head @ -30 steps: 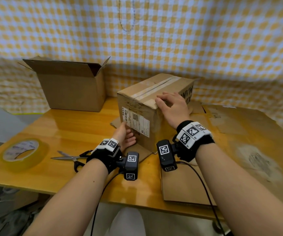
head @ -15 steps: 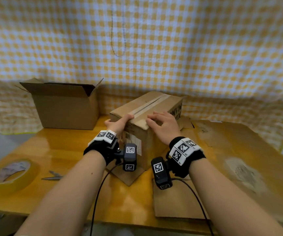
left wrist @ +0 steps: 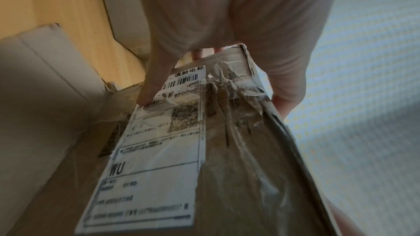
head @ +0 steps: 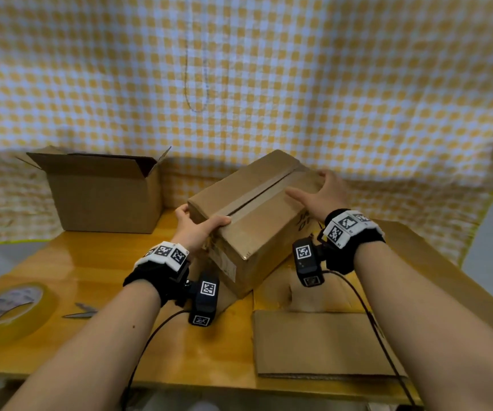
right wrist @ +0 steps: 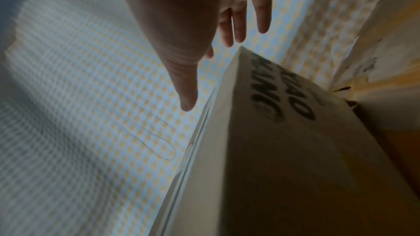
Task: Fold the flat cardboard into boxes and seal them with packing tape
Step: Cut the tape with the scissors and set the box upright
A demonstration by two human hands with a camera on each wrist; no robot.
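Far left of the closed box, the roll of packing tape (head: 11, 310) lies flat at the near left edge of the wooden table (head: 97, 280), and the scissors (head: 80, 310) sit just to its right, blades pointing at the roll. Behind them, well left of the closed box and against the checked cloth backdrop (head: 269, 84), an open box (head: 103, 191) stands upright, flaps up.

Now the action: the left hand (head: 196, 228) grips the closed box (head: 257, 215) at its near-left top corner, thumb lying along the top edge, fingers wrapped round onto the end panel. The left wrist view shows it close up: fingers (left wrist: 154, 78) press on the white shipping label (left wrist: 156, 150), with crinkled clear tape beside it.

The closed box is tilted, its near corner down on the flat cardboard (head: 322, 345) lying on the table, its far end raised. A dark seam runs along the top face.

Over on the right side of the box, the right hand (head: 324, 194) is spread, fingers straight, holding nothing, palm over the far right part of the top. The right wrist view shows its fingers (right wrist: 236, 22) straight and apart above the box edge; whether they touch the cardboard, cannot tell.
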